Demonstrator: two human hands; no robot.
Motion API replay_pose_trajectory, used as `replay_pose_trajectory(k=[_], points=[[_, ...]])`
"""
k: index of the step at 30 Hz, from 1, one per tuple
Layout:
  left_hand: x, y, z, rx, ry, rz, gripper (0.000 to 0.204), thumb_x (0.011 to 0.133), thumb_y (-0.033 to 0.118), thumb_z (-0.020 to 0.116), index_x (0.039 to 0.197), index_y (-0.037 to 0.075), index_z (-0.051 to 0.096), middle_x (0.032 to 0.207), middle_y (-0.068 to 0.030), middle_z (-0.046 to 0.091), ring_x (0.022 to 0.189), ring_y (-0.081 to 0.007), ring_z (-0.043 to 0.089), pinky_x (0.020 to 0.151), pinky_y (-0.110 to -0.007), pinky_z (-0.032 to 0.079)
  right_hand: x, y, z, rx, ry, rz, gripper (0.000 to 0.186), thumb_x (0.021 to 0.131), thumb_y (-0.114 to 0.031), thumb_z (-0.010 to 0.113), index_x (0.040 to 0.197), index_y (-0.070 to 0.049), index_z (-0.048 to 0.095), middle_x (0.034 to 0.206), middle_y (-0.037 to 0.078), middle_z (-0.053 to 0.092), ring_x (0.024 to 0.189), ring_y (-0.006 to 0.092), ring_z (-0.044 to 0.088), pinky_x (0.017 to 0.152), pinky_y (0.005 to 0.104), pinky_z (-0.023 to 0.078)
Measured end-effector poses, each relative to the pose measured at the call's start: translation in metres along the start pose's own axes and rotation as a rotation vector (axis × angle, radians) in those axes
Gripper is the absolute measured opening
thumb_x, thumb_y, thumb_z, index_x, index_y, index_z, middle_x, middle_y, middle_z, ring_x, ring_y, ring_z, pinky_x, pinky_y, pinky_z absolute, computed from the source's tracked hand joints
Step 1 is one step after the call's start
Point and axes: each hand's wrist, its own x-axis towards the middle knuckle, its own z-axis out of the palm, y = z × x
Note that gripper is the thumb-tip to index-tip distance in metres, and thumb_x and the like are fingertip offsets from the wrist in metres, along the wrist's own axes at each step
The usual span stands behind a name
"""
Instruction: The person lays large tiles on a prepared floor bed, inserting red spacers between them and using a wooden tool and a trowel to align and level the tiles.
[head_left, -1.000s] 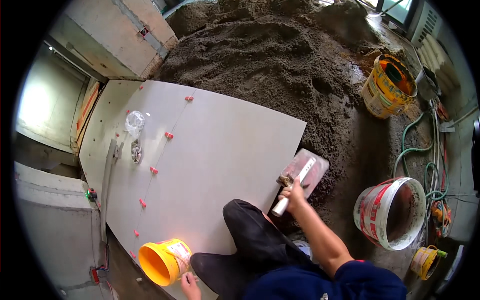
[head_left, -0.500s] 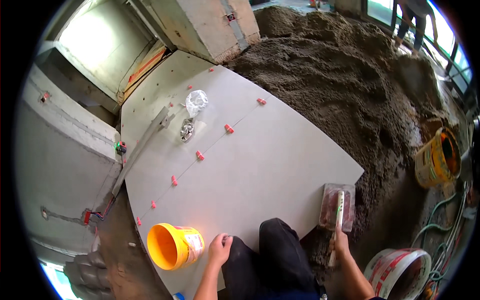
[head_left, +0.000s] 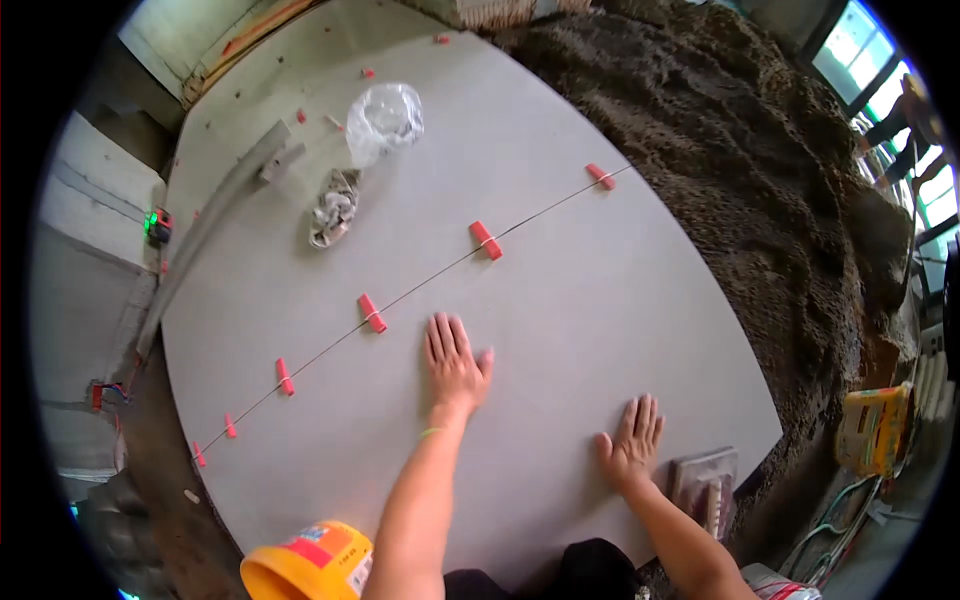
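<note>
My left hand (head_left: pixel 457 370) lies flat, fingers stretched out, on a large pale grey floor tile (head_left: pixel 560 320), close to the joint line. My right hand (head_left: pixel 630 447) rests on the same tile nearer its right side, fingers spread and holding nothing. Just right of it, near the tile edge, lies a flat rectangular float (head_left: pixel 703 480) with a pale handle. Along the joint sit several red levelling wedges, one wedge (head_left: pixel 372 313) just beyond my left hand. A yellow bucket (head_left: pixel 320 560) is beside my left forearm, partly cut off by the lower edge.
Dark damp mortar (head_left: pixel 720 150) is heaped beyond the tile's right edge. A clear plastic bag (head_left: pixel 385 122), a bag of small pieces (head_left: pixel 335 208) and a long metal straightedge (head_left: pixel 215 225) lie on the far tiles. A laser level (head_left: pixel 158 226) glows green near the wall. Another person (head_left: pixel 905 125) stands far right.
My right hand has let go of the float and now lies flat on the tile. From beside my knee, my left hand has reached forward onto the tile. The view has moved closer.
</note>
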Motion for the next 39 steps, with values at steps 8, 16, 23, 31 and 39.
replay_pose_trajectory(k=[8, 16, 23, 31, 39], points=[[0.172, -0.056, 0.014, -0.001, 0.104, 0.005, 0.081, 0.098, 0.049, 0.043, 0.151, -0.01, 0.025, 0.159, -0.0272, 0.022, 0.15, -0.0397, 0.017, 0.123, -0.049, 0.013, 0.205, -0.098, -0.03, -0.074, 0.05, -0.102, 0.085, 0.096, -0.055, 0.045, 0.156, 0.0, 0.019, 0.164, 0.017, 0.016, 0.153, 0.0328, 0.008, 0.123, 0.0499, 0.003], [0.234, -0.057, 0.015, -0.023, 0.189, -0.213, 0.077, 0.096, 0.044, 0.051, 0.151, -0.006, 0.029, 0.159, -0.0239, 0.028, 0.149, -0.0361, 0.022, 0.121, -0.048, 0.017, 0.246, -0.097, -0.042, -0.072, -0.048, -0.215, 0.088, 0.096, -0.061, 0.042, 0.156, -0.001, 0.02, 0.164, 0.015, 0.017, 0.154, 0.0309, 0.009, 0.123, 0.0495, 0.002], [0.195, -0.018, 0.009, 0.001, 0.134, -0.33, 0.067, 0.098, 0.034, 0.042, 0.152, -0.003, 0.03, 0.16, -0.0242, 0.023, 0.148, -0.0423, 0.022, 0.12, -0.052, 0.018, 0.373, -0.115, -0.068, -0.043, -0.013, -0.412, 0.081, 0.097, -0.056, 0.043, 0.155, -0.003, 0.025, 0.164, 0.012, 0.022, 0.152, 0.0287, 0.015, 0.124, 0.0451, 0.009], [0.196, -0.017, 0.012, 0.0, 0.122, -0.294, 0.066, 0.101, 0.037, 0.034, 0.154, -0.003, 0.026, 0.163, -0.0222, 0.018, 0.15, -0.0421, 0.017, 0.119, -0.055, 0.015, 0.495, -0.16, -0.075, 0.036, 0.187, -0.344, 0.075, 0.1, -0.051, 0.04, 0.155, -0.001, 0.024, 0.163, 0.014, 0.021, 0.153, 0.028, 0.013, 0.125, 0.0429, 0.009], [0.196, -0.026, 0.005, 0.003, 0.09, -0.326, 0.069, 0.099, 0.037, 0.039, 0.153, -0.003, 0.027, 0.162, -0.0228, 0.02, 0.15, -0.0422, 0.017, 0.119, -0.055, 0.015, 0.307, -0.087, -0.04, 0.106, 0.051, -0.181, 0.078, 0.097, -0.052, 0.046, 0.154, -0.001, 0.029, 0.162, 0.018, 0.022, 0.152, 0.0338, 0.016, 0.122, 0.0491, 0.012]])
